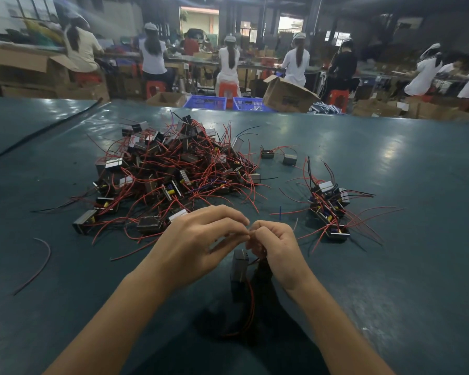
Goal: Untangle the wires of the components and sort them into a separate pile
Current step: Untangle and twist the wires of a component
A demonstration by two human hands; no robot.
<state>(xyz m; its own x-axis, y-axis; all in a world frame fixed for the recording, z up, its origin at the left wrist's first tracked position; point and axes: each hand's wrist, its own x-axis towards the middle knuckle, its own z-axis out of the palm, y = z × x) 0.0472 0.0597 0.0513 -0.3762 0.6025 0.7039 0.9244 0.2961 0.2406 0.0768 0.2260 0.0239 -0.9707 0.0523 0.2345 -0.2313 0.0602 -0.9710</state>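
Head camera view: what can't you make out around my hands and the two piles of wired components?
- Head view: whether the left hand pinches a wire; its fingertips cover the spot.
- Head view: the lower end of the grey box-shaped component hanging below the right hand, lost in shadow.
- Head view: components buried in the large tangled pile, covered by red wires.

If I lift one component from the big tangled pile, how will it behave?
It would probably drag neighbours along: red wires in the big pile loop across many components. The wires look thin and bent, likely floppy. Being boxy, it seems unlikely to roll.
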